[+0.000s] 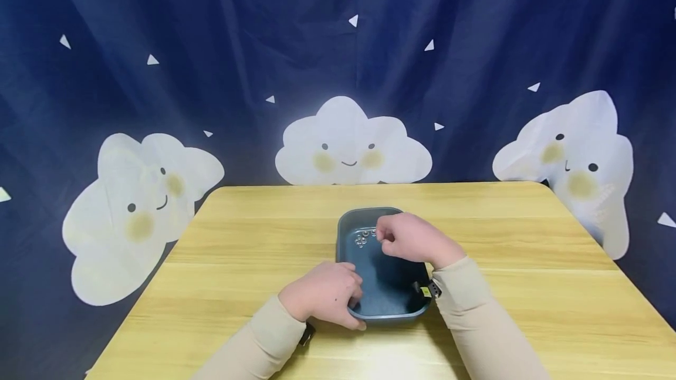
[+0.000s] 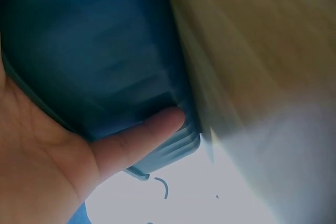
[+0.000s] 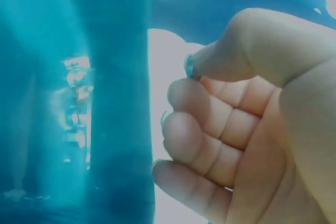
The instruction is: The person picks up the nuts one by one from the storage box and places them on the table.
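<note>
A dark blue-green rectangular tray (image 1: pixel 388 292) stands on the table. Small shiny metal rings, perhaps nuts (image 1: pixel 361 240), lie in its far left part; the right wrist view shows several blurred metal pieces (image 3: pixel 77 103) in a row. My left hand (image 1: pixel 330 295) grips the near left corner of the tray, its thumb (image 2: pixel 142 140) against the outer wall and its fingers over the rim. Above the tray's far right side, my right hand (image 1: pixel 414 239) has curled fingers, with thumb and forefinger meeting. A small shiny piece (image 3: pixel 190 65) seems to show at that pinch, its shape unclear.
The wooden table (image 1: pixel 237 251) extends around the tray on all sides. Behind its far edge hangs a dark blue curtain (image 1: pixel 317 46) with white clouds. A small black device (image 1: pixel 434 289) is at the right cuff, over the tray's right rim.
</note>
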Demonstrator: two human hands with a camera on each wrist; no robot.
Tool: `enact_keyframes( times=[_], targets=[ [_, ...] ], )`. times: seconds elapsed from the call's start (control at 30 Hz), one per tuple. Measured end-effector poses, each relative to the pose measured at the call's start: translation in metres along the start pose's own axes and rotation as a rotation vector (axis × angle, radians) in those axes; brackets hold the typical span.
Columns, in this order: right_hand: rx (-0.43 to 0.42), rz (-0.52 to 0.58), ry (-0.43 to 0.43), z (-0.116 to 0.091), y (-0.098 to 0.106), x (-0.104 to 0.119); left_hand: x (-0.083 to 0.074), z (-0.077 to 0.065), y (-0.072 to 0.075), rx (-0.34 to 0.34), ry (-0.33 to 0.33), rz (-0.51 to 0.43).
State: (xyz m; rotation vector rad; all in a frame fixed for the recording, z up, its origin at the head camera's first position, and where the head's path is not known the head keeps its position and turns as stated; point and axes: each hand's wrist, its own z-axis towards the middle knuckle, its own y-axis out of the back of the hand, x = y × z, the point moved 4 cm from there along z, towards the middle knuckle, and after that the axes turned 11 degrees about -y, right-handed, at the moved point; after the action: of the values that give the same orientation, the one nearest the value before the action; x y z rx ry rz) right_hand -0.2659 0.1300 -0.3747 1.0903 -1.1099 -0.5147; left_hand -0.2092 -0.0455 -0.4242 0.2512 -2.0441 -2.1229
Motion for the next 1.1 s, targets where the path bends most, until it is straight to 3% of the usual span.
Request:
enact_keyframes(
  times=[0.3, 0.53, 0.87, 1.1],
  targets=[
    [-0.048, 0.04, -0.018, -0.011, 0.024, -0.005, -0.002, 0.0, 0.003, -0.02, -0.003, 0.003],
    [-0.114, 0.051, -0.085, -0.018, 0.036, -0.031, 0.0, 0.0, 0.003, 0.008, 0.014, 0.017],
    [-0.104, 0.022, -0.239, -0.019, 0.026, -0.088, -0.002, 0.0, 0.001, 0.027, 0.024, 0.024],
    [-0.083, -0.004, -0.296, -0.016, 0.015, -0.111, -0.002, 0.0, 0.002, 0.019, 0.026, 0.023]
  ],
)
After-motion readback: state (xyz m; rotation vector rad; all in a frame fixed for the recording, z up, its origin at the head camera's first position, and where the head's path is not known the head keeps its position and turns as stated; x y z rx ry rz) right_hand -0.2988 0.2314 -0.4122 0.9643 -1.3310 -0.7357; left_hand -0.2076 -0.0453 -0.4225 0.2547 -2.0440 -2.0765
